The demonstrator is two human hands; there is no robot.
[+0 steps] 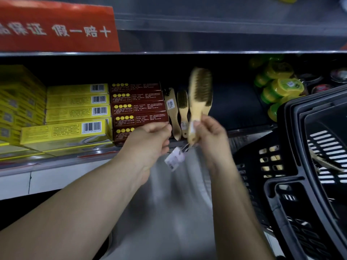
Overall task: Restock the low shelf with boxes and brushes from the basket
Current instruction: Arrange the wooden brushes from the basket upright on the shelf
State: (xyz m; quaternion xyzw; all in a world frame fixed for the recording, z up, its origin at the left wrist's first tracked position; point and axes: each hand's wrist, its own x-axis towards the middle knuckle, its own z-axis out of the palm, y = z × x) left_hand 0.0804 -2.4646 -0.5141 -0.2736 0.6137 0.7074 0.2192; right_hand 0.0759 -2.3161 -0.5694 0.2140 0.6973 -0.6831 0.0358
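My right hand [210, 134] grips the handle of a pale wooden brush [200, 91], held upright in front of the low shelf [62, 160], bristles facing me. A paper price tag [174, 157] dangles from its handle. My left hand [150, 139] hovers just left of the handle with fingers curled, in front of the dark red boxes [139, 107]; whether it touches the tag string I cannot tell. Two more wooden brushes [177, 111] lie on the shelf beside those boxes. The black basket [293, 139] stands at the right.
Yellow boxes [77, 109] are stacked on the shelf's left part. Yellow-green round tins [279, 87] and dark tins [321, 88] sit at the right, behind the basket. A dark open gap lies between brushes and tins. A red sign [56, 29] hangs on the shelf above.
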